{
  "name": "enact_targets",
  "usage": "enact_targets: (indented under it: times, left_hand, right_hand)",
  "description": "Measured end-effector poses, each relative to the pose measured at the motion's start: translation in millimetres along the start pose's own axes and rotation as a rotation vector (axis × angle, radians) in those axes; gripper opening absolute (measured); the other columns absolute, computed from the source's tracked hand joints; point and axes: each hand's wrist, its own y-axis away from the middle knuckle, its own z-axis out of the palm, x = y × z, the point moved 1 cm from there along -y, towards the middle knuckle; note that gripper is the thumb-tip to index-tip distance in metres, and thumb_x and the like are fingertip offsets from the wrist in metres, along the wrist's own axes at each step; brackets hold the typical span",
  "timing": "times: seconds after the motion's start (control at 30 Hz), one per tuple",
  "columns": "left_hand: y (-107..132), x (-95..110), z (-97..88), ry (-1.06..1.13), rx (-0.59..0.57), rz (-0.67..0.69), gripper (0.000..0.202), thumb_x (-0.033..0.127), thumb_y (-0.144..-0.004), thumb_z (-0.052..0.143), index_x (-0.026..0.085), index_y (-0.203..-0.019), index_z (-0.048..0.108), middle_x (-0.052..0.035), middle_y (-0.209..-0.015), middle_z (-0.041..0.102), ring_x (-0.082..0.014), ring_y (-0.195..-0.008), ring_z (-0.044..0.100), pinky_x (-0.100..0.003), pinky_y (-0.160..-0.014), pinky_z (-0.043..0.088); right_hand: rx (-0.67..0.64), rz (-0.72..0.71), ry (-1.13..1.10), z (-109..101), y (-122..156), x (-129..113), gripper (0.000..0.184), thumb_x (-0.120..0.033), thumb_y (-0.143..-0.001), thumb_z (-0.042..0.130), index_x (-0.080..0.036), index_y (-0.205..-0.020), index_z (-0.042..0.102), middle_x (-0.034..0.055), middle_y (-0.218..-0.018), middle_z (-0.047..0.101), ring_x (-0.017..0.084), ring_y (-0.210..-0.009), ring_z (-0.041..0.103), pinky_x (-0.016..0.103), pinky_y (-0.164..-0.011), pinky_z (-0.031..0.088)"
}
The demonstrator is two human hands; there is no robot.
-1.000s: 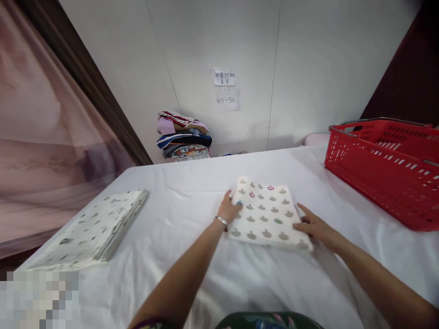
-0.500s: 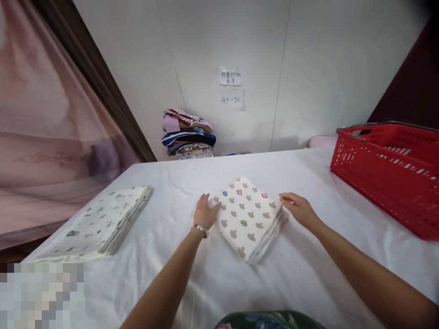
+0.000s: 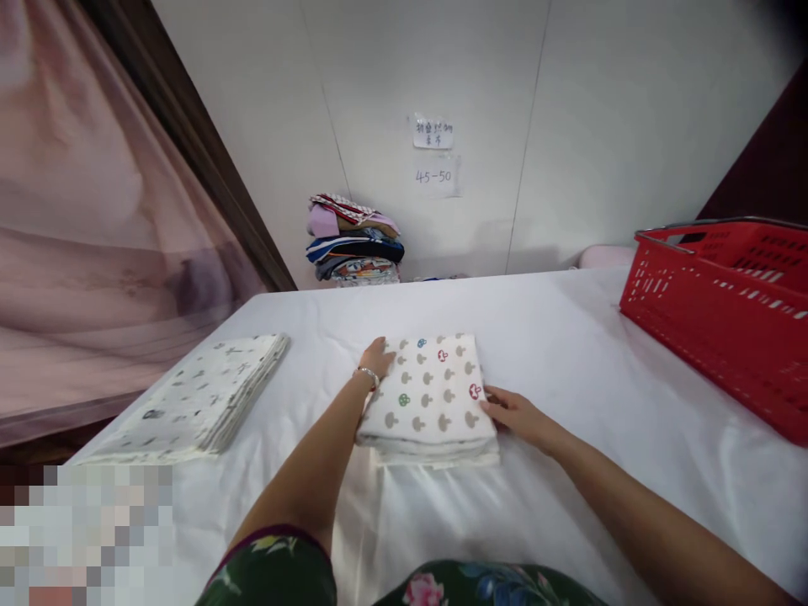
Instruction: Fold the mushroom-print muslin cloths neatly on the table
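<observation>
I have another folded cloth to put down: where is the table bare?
Bare sheet lies between the mushroom-print cloth and the red basket, and behind the cloth toward the wall. Narrower: the gap between left hand and the grey-print stack.

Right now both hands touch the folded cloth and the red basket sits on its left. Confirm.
Not quite: the head view shows the basket right of the cloth. The left hand and right hand do touch it.
</observation>
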Motion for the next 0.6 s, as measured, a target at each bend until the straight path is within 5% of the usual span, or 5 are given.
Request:
enact_targets:
  times: [0.13, 0.27, 0.37, 0.47, 0.6]
  left_hand:
    - [16.7, 12.5, -7.9, -0.110, -0.013, 0.116, 0.047, 0.019, -0.072, 0.063, 0.017, -0.118, 0.054, -0.0106, -0.132, 0.048, -0.0253, -0.126, 0.040, -0.037, -0.107, 0.031]
    - [86.9, 35.6, 7.4, -0.230, -0.094, 0.510, 0.037, 0.032, -0.078, 0.058, 0.019, -0.113, 0.058, -0.0081, -0.123, 0.057, -0.0217, -0.117, 0.049, -0.035, -0.104, 0.035]
    - [140.7, 49.2, 27.4, -0.243, -0.211, 0.718, 0.049, 0.044, -0.074, 0.064, 0.021, -0.116, 0.056, -0.0084, -0.124, 0.056, -0.0229, -0.115, 0.050, -0.039, -0.100, 0.038]
    - [169.0, 55.2, 40.5, -0.303, -0.236, 0.766, 0.062, 0.046, -0.067, 0.070, 0.023, -0.122, 0.052, -0.0089, -0.131, 0.050, -0.0258, -0.119, 0.046, -0.044, -0.100, 0.036]
    - [172.3, 54.6, 45.1, -0.329, -0.218, 0.706, 0.053, 0.044, -0.071, 0.067, 0.027, -0.119, 0.055, -0.0065, -0.132, 0.049, -0.0248, -0.119, 0.044, -0.042, -0.101, 0.034]
  right_hand:
    - [0.232, 0.198, -0.207, -12.0, 11.0, 7.7, 0.046, -0.036, -0.080, 0.059, -0.014, -0.120, 0.052, 0.0135, -0.105, 0.063, 0.017, -0.079, 0.064, 0.029, -0.066, 0.054]
    - [0.103, 0.165, -0.248, -9.1, 6.4, 14.6, 0.040, -0.030, -0.080, 0.060, -0.016, -0.117, 0.054, 0.0077, -0.088, 0.067, 0.014, -0.068, 0.063, 0.028, -0.063, 0.054]
    - [0.052, 0.106, -0.222, -1.2, 7.0, 19.4, 0.038, -0.027, -0.079, 0.059, -0.018, -0.116, 0.055, 0.0029, -0.080, 0.067, 0.014, -0.069, 0.062, 0.027, -0.061, 0.054]
    - [0.030, 0.115, -0.219, 0.2, 13.4, 21.8, 0.041, -0.024, -0.080, 0.057, -0.016, -0.120, 0.050, 0.0031, -0.079, 0.067, 0.014, -0.068, 0.063, 0.027, -0.060, 0.055]
    - [-0.031, 0.111, -0.174, -4.5, 20.2, 22.5, 0.045, -0.023, -0.083, 0.055, -0.012, -0.125, 0.044, 0.0027, -0.068, 0.065, 0.013, -0.057, 0.062, 0.026, -0.055, 0.054]
